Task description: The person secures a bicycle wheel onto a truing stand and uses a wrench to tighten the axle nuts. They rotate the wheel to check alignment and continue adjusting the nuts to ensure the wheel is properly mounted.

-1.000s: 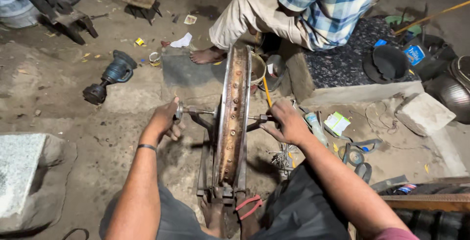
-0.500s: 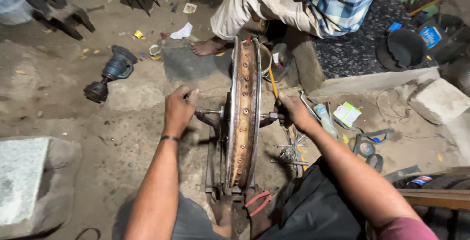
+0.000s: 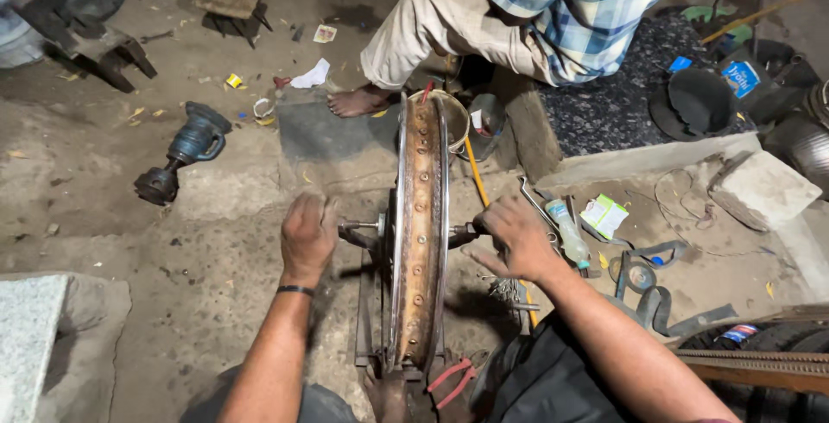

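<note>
A rusty spoked wheel rim (image 3: 420,224) stands upright on edge in a metal stand between my knees. My left hand (image 3: 306,235) rests on the left end of the axle (image 3: 361,231), fingers curled over it. On the other side, my right hand (image 3: 516,237) touches the axle's right end with its fingers partly spread. Red-handled pliers (image 3: 451,380) lie at the foot of the stand.
Another person in a checked shirt (image 3: 580,9) sits just beyond the wheel, bare foot (image 3: 356,102) on the ground. A blue machine part (image 3: 183,151) lies at left, a stone block (image 3: 30,337) lower left. A plastic bottle (image 3: 567,231), wrench, rubber strips and a stone clutter the right.
The view has shifted a little and the wheel now sits more central. Both hands stay at the axle ends; my left hand has settled lower over the left end.
</note>
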